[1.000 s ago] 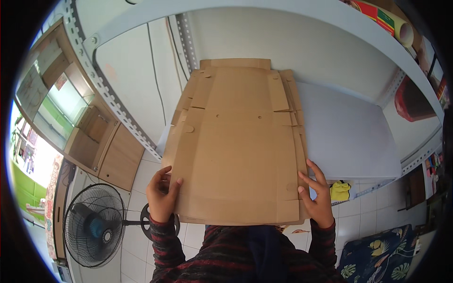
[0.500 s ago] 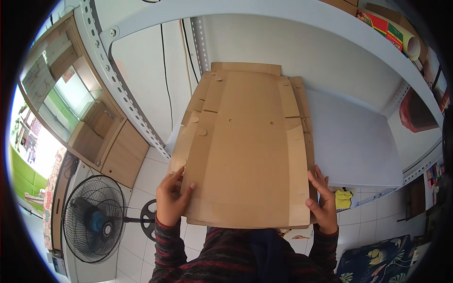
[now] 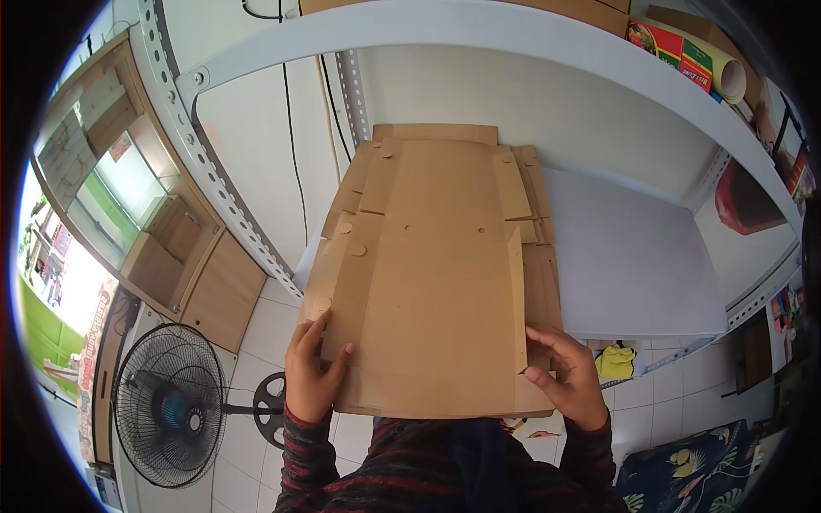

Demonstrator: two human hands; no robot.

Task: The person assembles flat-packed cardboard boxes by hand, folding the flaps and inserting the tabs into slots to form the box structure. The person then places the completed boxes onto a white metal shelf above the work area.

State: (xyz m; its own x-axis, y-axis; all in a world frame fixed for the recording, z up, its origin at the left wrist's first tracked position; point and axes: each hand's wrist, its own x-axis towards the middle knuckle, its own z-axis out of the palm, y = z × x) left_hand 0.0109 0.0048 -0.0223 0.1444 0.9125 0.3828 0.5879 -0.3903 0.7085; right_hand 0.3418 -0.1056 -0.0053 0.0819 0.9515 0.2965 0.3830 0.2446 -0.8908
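Note:
A flat, unfolded brown cardboard box blank (image 3: 436, 265) lies lengthwise on a white shelf board (image 3: 633, 265), its near end sticking out over the shelf edge. My left hand (image 3: 312, 376) grips the blank's near left flap, thumb on top. My right hand (image 3: 569, 376) presses on the near right corner with fingers bent onto the flap by a fold line. Both sleeves are dark with red stripes.
A grey slotted metal upright (image 3: 214, 162) frames the shelf on the left, with another shelf (image 3: 513, 34) overhead holding a rolled coloured sheet (image 3: 684, 60). A black standing fan (image 3: 167, 410) is on the tiled floor below left. A yellow object (image 3: 616, 359) lies under the shelf.
The blank has slid forward onto the shelf and lies flatter. My right hand moved from the edge onto the top of the near right flap; my left hand shifted inward.

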